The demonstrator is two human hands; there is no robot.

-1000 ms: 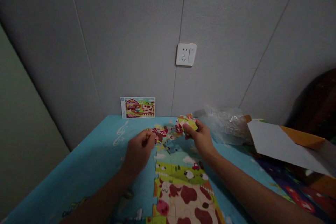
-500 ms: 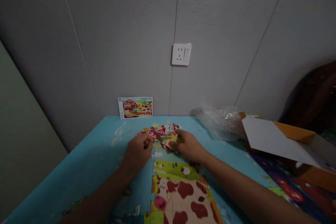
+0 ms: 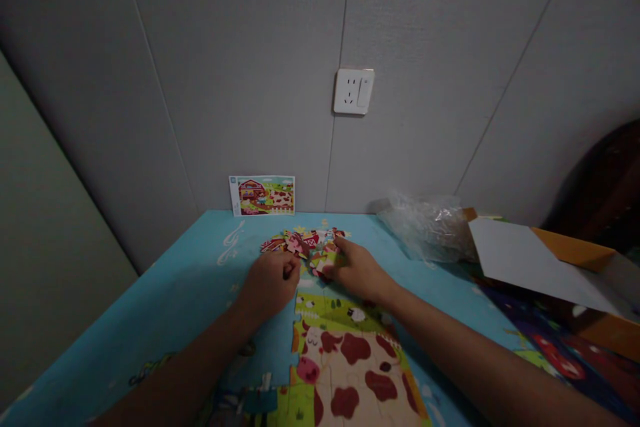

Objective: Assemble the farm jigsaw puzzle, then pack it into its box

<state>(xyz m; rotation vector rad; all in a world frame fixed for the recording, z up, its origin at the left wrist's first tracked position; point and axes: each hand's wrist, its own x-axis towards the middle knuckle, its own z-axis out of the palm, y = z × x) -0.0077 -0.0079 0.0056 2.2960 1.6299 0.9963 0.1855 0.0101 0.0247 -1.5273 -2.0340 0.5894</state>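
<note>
A partly joined jigsaw puzzle (image 3: pixel 360 373) lies in front of me, showing a brown-spotted cow and small sheep on grass. Beyond it is a pile of loose puzzle pieces (image 3: pixel 295 243) in red, pink and green. My left hand (image 3: pixel 270 283) rests at the pile's near left side with its fingers curled closed; whatever is in them is hidden. At the pile's right side, my right hand (image 3: pixel 360 273) has thumb and forefinger around a puzzle piece (image 3: pixel 323 260) with green and red print.
A picture card (image 3: pixel 265 195) of the farm scene leans on the wall at the back. Crumpled clear plastic (image 3: pixel 425 227) and an opened box (image 3: pixel 540 267) lie to the right. A blue patterned cover (image 3: pixel 185 293) spreads over the table. A socket (image 3: pixel 353 91) is on the wall.
The camera view has shifted slightly, so the table things appear a little higher and further right. Both hands stay at the pile, the left fingers still curled.
</note>
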